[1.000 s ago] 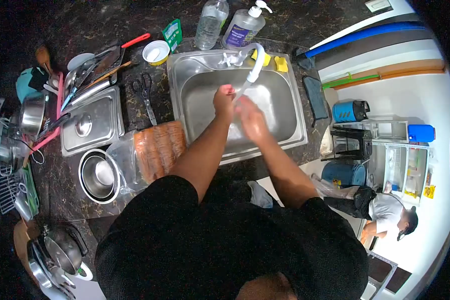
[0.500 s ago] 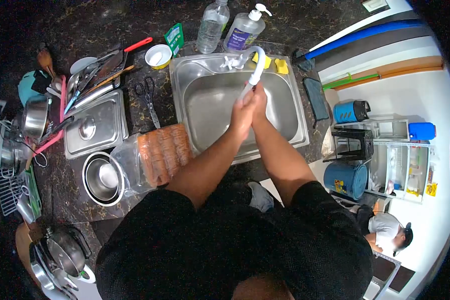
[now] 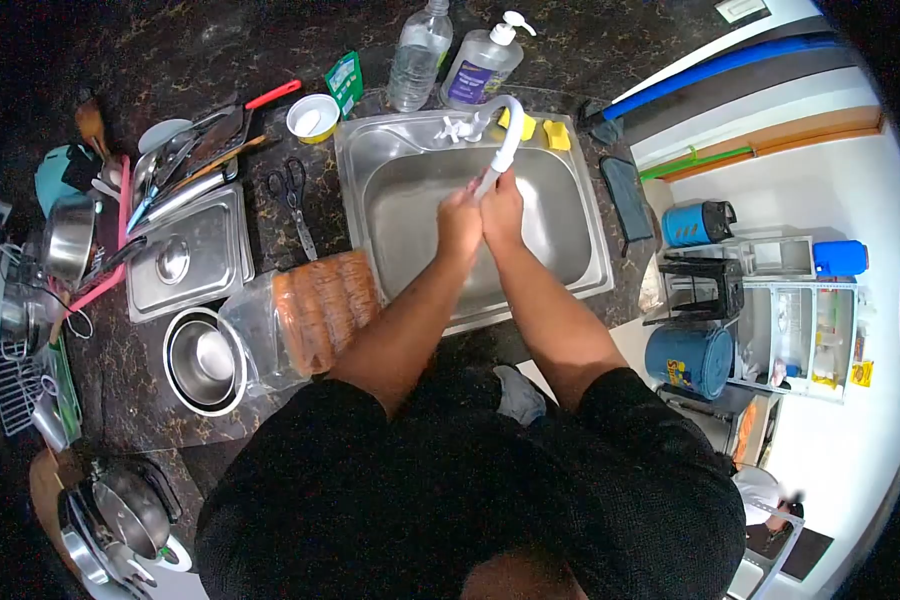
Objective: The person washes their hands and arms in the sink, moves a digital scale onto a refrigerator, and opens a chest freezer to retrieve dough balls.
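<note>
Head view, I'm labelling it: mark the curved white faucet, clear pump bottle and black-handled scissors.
Curved white faucet [image 3: 516,122], head view, on its spout.
Clear pump bottle [image 3: 475,79], head view, on its label.
Black-handled scissors [image 3: 295,207], head view, near the pivot.

The tap [image 3: 511,135] stands at the far edge of the sink [image 3: 400,235], two sponges [image 3: 557,136] to its right. Left of the sink lies bagged food [image 3: 320,300], scissors [image 3: 298,210] beyond it, bowls [image 3: 200,385] to its left.

On the bench [image 3: 125,385], to the left of the left hand [image 3: 459,230]: scissors [image 3: 297,210], brown food in clear bag [image 3: 320,310], nested metal bowls [image 3: 196,374]. Ahead and left: tub [image 3: 312,120] beside green packet [image 3: 344,86]. Well right of the right hand [image 3: 502,213]: blue barrel [image 3: 690,360].
</note>
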The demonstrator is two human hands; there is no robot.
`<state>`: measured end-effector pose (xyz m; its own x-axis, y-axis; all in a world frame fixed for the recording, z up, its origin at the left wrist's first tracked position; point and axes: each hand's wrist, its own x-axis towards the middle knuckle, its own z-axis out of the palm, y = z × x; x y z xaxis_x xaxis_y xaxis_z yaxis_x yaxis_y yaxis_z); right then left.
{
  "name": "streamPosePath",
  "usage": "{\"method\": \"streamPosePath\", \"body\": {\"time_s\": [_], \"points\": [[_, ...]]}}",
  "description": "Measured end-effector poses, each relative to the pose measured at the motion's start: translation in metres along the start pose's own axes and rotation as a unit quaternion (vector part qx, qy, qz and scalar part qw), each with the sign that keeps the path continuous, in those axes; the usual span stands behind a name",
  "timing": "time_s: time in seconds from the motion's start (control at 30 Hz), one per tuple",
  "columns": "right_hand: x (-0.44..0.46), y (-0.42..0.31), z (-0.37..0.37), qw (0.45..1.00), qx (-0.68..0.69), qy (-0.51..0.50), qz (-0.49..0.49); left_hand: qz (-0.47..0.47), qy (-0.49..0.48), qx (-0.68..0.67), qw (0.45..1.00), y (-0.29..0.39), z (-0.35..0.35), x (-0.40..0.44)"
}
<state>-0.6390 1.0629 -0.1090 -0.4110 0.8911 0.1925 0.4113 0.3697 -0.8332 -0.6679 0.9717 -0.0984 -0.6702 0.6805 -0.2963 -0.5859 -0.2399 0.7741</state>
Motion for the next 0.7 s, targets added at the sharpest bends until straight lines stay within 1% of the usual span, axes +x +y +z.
{"method": "streamPosePath", "body": {"time_s": [0.1,0.13,0.2,0.23,0.27,0.33,0.37,0.4,0.47,0.5,0.53,0.6,0.63,0.7], "points": [[-0.008,-0.017,-0.014,0.999,-0.041,0.0,-0.035,-0.03,-0.027,0.013,0.999,0.001,0.0,-0.001],[-0.011,-0.018,-0.014,0.999,-0.04,0.0,-0.032,0.044,-0.017,0.011,0.999,-0.004,0.009,-0.007],[-0.008,-0.017,-0.013,0.998,-0.063,-0.014,0.016,0.196,-0.002,0.006,0.981,-0.009,0.022,-0.017],[-0.005,-0.017,-0.013,0.996,-0.075,-0.018,0.038,0.197,-0.005,0.007,0.98,-0.009,0.021,-0.02],[-0.005,-0.016,-0.015,0.996,-0.076,-0.015,0.036,0.194,-0.019,0.04,0.98,-0.003,0.019,-0.024],[-0.013,-0.012,-0.015,0.998,-0.034,-0.027,0.045,0.185,-0.04,0.109,0.976,0.003,0.01,-0.03],[-0.016,-0.009,-0.013,0.998,-0.011,-0.034,0.049,0.186,-0.038,0.11,0.976,0.004,0.005,-0.031],[-0.017,-0.007,-0.011,0.998,-0.01,-0.036,0.049,0.178,-0.04,0.178,0.967,0.005,0.0,-0.032],[-0.019,0.006,-0.007,0.998,-0.045,-0.043,0.0,0.16,-0.045,0.312,0.935,0.002,-0.007,-0.032],[-0.021,0.009,-0.006,0.997,-0.063,-0.045,-0.025,0.159,-0.045,0.313,0.935,0.003,-0.007,-0.035],[-0.02,0.012,-0.004,0.997,-0.062,-0.045,-0.024,0.178,-0.036,0.326,0.928,0.005,-0.007,-0.039],[-0.016,0.012,0.002,0.999,-0.013,-0.034,0.021,0.217,-0.017,0.352,0.91,0.005,-0.007,-0.043],[-0.015,0.009,0.003,0.999,0.012,-0.029,0.044,0.216,-0.016,0.352,0.91,0.004,-0.006,-0.041],[-0.016,0.006,0.0,0.999,0.005,-0.03,0.032,0.231,0.005,0.275,0.933,0.001,-0.001,-0.037]]}}
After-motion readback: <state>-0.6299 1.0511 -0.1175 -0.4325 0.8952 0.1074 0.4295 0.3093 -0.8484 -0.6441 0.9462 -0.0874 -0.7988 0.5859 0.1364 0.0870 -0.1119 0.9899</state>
